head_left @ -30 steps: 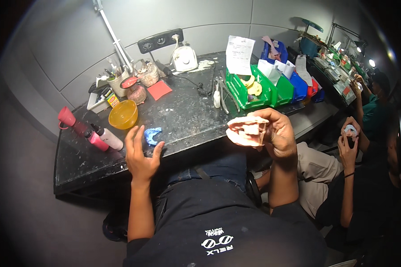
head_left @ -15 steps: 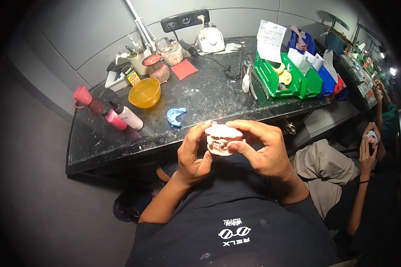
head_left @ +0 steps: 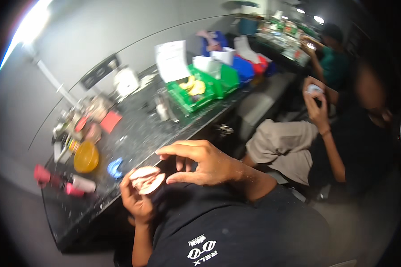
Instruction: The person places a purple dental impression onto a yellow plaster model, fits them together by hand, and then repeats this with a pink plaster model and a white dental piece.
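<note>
My left hand (head_left: pixel 137 202) grips a pale pink plaster dental model (head_left: pixel 148 180), held tilted just off the bench's front edge. It looks like an upper and a lower cast set together, slightly blurred by motion. To the right of the model, my right hand (head_left: pixel 207 162) is held with fingers stretched out and thumb apart, with nothing in it. Its thumb tip is close to the model. A blue horseshoe-shaped dental piece (head_left: pixel 115 168) lies on the bench just beyond my left hand.
On the black bench (head_left: pixel 138 144) stand a yellow bowl (head_left: pixel 86 158), a pinkish-white bottle (head_left: pixel 83 183) and a red paper square (head_left: pixel 111 121). Green bins (head_left: pixel 194 100) hold papers and yellow pieces. A seated co-worker (head_left: pixel 318 111) at the right holds a small white object.
The view has swung to the right and tilted. My right hand has let go of the dental model and opened; the left hand still holds it.
</note>
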The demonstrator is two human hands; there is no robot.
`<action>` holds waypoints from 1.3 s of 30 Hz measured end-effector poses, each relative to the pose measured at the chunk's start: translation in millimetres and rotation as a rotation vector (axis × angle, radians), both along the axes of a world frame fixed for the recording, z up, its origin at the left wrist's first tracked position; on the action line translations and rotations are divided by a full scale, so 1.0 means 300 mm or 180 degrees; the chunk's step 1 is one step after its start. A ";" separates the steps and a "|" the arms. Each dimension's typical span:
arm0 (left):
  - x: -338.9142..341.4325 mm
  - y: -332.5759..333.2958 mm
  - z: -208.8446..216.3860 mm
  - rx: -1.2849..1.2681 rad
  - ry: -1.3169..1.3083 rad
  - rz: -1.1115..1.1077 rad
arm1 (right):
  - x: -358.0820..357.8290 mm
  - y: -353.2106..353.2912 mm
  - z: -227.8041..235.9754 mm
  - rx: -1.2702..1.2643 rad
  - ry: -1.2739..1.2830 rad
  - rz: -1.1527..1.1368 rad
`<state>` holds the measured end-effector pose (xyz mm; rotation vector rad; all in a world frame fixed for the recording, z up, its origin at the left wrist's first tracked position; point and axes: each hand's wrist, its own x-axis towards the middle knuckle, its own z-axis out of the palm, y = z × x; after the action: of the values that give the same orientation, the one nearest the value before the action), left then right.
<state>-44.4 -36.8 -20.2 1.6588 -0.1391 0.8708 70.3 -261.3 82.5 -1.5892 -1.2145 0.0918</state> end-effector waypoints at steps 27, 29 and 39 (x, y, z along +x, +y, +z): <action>0.067 0.068 -0.090 -0.0442 -0.0283 0.0020 | 0.200 -0.524 -0.020 0.0584 0.0057 -0.2210; 0.072 0.056 -0.092 -0.0415 -0.0348 0.0024 | 0.202 -0.536 -0.027 0.0595 0.0048 -0.2283; 0.086 0.092 -0.162 -0.0142 -0.0511 -0.0037 | 0.210 -0.655 -0.005 0.0721 0.0112 -0.2637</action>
<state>-18.7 -9.2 -68.8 1.5446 -0.2376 0.9913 133.1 -458.0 80.9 -1.7540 -0.4448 -0.5270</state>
